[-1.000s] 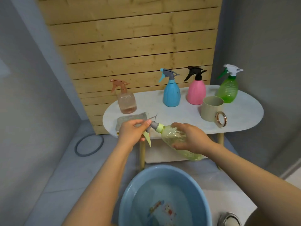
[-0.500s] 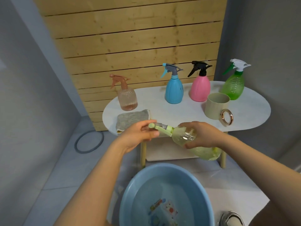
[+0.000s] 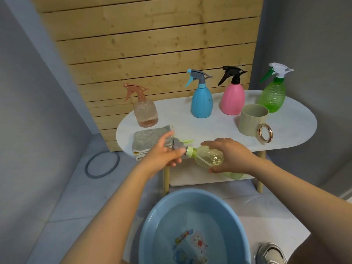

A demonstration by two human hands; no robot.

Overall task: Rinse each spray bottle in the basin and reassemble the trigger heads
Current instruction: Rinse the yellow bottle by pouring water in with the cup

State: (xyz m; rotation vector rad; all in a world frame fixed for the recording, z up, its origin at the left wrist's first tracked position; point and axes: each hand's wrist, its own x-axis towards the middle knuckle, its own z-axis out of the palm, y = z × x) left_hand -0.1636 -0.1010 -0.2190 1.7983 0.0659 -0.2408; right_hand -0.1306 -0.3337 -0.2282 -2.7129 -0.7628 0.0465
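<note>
Gripping the yellow-green spray bottle (image 3: 211, 159) sideways above the water-filled blue basin (image 3: 152, 225), the right hand (image 3: 231, 156) steadies it while the left hand (image 3: 163, 156) pinches the grey trigger head (image 3: 178, 144); a cross-threaded collar could leak.

A: Left hand (image 3: 163, 155)?
B: Forearm enters from lower left, rising toward centre. Index finger extended up and away; thumb and remaining fingers curl round the grey trigger head (image 3: 178, 144).
A: Right hand (image 3: 231, 156)?
B: Forearm enters from lower right. Palm down, fingers arched over the pale yellow-green bottle (image 3: 209, 157), thumb beneath; bottle held lying sideways, neck toward the left hand
</note>
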